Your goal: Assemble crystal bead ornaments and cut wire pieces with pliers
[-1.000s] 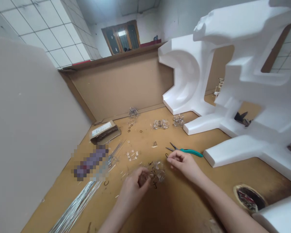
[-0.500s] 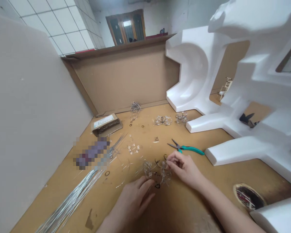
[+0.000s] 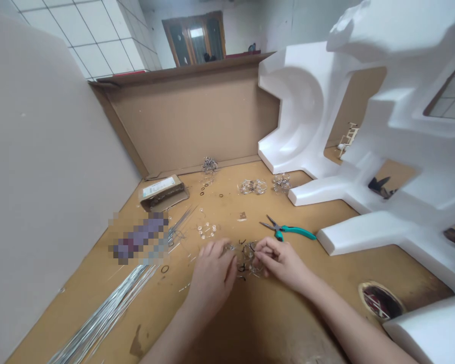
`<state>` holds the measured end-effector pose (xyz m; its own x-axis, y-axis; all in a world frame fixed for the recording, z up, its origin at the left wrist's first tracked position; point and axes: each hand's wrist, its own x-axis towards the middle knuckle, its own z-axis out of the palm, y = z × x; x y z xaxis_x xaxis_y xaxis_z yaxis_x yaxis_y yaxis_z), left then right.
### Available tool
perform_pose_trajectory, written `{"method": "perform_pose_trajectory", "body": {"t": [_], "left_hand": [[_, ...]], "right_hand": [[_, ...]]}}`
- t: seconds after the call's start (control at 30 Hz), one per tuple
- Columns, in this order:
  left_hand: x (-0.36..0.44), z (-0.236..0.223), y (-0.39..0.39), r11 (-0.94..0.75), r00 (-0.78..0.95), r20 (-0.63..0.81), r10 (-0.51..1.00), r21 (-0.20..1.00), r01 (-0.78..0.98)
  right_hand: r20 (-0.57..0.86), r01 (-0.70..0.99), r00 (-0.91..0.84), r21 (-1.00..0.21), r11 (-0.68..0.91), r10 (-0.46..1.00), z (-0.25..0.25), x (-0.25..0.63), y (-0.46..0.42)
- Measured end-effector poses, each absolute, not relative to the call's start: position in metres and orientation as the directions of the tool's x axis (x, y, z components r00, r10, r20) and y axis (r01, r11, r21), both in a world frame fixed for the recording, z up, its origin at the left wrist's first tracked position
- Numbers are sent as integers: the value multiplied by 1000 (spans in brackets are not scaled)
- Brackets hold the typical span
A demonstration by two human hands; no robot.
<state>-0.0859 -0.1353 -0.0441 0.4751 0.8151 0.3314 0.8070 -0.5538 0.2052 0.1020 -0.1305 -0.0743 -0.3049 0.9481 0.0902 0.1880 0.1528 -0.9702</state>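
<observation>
Between my two hands lies a small bundle of bent silvery wire with clear round ends and several dark rings or hooks. From its left side, my left hand curls its fingers over the bundle and covers part of it. At the other side my right hand has thumb and index finger pinched, with a thin dark curved piece showing at the tips. The exact grip of both hands is partly hidden. Pliers with teal handles rest just beyond my right hand.
Long straight wires lie at the left, near a small open carton. Clear loops and finished-looking wire clusters sit farther back. White foam packing stands at the right; a cardboard wall closes the back.
My left hand has moved up and over the left part of the wire bundle. My right hand stays pinched beside it, its fingertips slightly lower and closer in. The view has shifted slightly.
</observation>
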Motion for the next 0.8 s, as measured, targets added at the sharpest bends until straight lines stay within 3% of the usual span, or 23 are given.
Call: {"method": "perform_pose_trajectory", "body": {"t": [0.13,0.23,0.37,0.5,0.63,0.8], "left_hand": [[-84,-51,-126,-581,498,330,802,235,779],[-85,-58,-127,-584,508,300,807,285,760],[-86,-62,-130,-606,517,323,792,322,727],[-87,-68,-132,-644,507,411,757,342,684],[-86,-73,-135,-641,459,468,755,377,669],[-82,-73,-140,-627,435,481,761,374,683]], "right_hand": [[37,138,-327,-987,86,944,-69,102,-128],[46,322,-252,-938,128,967,-58,106,-127],[159,699,-290,-638,323,944,-42,104,-130],[160,766,-404,-479,429,901,-35,92,-133],[110,696,-442,-585,418,890,-35,89,-131],[-31,591,-428,-766,254,903,-42,97,-129]]}}
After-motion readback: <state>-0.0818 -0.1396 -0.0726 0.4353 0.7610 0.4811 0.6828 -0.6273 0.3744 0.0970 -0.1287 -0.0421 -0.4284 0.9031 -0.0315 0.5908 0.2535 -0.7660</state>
